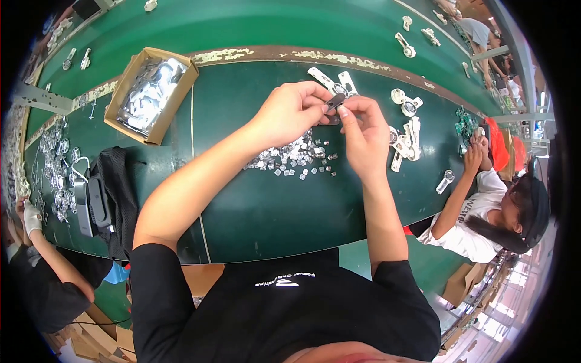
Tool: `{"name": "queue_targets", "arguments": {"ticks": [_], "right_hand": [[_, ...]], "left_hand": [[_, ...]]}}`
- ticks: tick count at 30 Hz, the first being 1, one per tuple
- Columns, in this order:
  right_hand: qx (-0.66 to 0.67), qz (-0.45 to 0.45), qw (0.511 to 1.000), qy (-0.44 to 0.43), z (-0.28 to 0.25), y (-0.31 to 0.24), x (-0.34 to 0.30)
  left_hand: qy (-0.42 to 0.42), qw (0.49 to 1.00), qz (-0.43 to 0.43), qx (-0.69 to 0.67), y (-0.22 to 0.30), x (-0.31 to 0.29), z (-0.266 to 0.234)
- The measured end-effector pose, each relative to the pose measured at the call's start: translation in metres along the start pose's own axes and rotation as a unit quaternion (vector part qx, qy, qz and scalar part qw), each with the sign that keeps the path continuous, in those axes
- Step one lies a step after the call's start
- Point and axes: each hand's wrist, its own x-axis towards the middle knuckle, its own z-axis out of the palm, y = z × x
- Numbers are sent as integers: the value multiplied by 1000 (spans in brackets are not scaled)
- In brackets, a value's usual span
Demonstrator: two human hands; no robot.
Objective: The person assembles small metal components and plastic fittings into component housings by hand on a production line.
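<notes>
Head view. Small dark piece (334,103) at upper centre, raised above the green tabletop (272,212) and pinched from two sides. Left hand (289,115): fingers drawn narrow, with thumb and forefinger on the piece's left part. Right hand (368,136): likewise narrow, with thumb tip and curled forefinger at its right end. Just below, a second dark shape (331,120); whether separate or part of the same piece, impossible to tell. Nearer the body, a loose heap of small clear pieces (290,154); beyond the fingertips, white lever-shaped parts (321,77). At left, an open cardboard box (175,107) of shiny pieces (145,97) and, nearer the table edge, a black bag (118,193). Handling, by judgement: probably light and stiff, perhaps smooth and apt to turn between fingertips; fragility not readable at this size. Best taken by opposite ends, between thumb and forefinger pads, with light pressure.
</notes>
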Motion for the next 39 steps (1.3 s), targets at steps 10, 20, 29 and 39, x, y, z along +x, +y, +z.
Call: {"name": "queue_targets", "arguments": {"ticks": [10,20,29,39], "right_hand": [[-30,-9,999,-17,1,-7,4],[380,83,921,-15,18,1,-7],[306,97,946,-39,22,-8,13],[-438,-196,877,-26,-14,-1,39]], "left_hand": [[-24,995,31,92,14,-11,2],[0,996,15,-84,13,-14,9],[55,968,5,-247,1,-1,0],[166,977,63,-116,10,8,-27]]}}
